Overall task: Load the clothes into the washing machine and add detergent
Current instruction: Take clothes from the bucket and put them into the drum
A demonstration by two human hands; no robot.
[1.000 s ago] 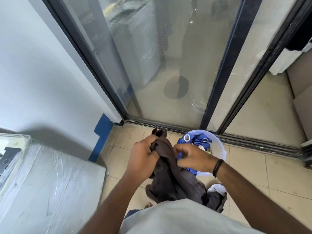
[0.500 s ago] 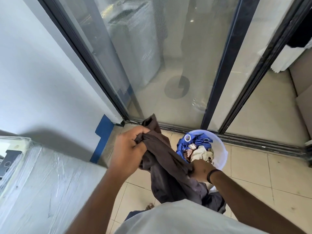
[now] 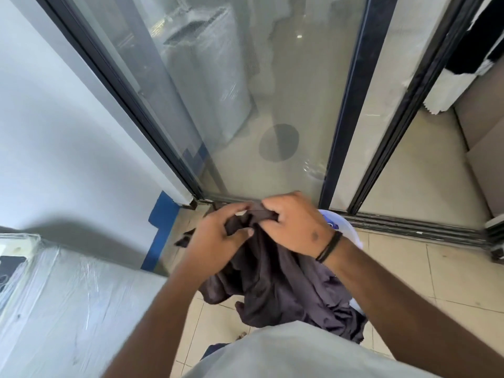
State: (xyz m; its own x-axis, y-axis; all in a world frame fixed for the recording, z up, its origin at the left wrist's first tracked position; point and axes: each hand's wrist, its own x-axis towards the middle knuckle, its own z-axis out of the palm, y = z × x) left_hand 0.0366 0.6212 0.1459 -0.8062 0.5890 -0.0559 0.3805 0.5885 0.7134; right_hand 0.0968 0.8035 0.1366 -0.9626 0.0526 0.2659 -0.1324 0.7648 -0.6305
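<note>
The right hand (image 3: 297, 225) is coming back up from the bucket (image 3: 345, 227) to join the left hand (image 3: 215, 241); both sets of fingers are pinching the dark garment's (image 3: 275, 279) top edge. The garment is hanging lengthwise, trailing downward above the floor. Nothing is yet going into the plastic-wrapped washing machine (image 3: 68, 304); detergent is not in sight.

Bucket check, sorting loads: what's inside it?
Only a bit of blue cloth shows inside the white bucket; the dark garment and right hand cover the rest.

No readable text, no labels or brand marks (nothing legible on any surface)
</note>
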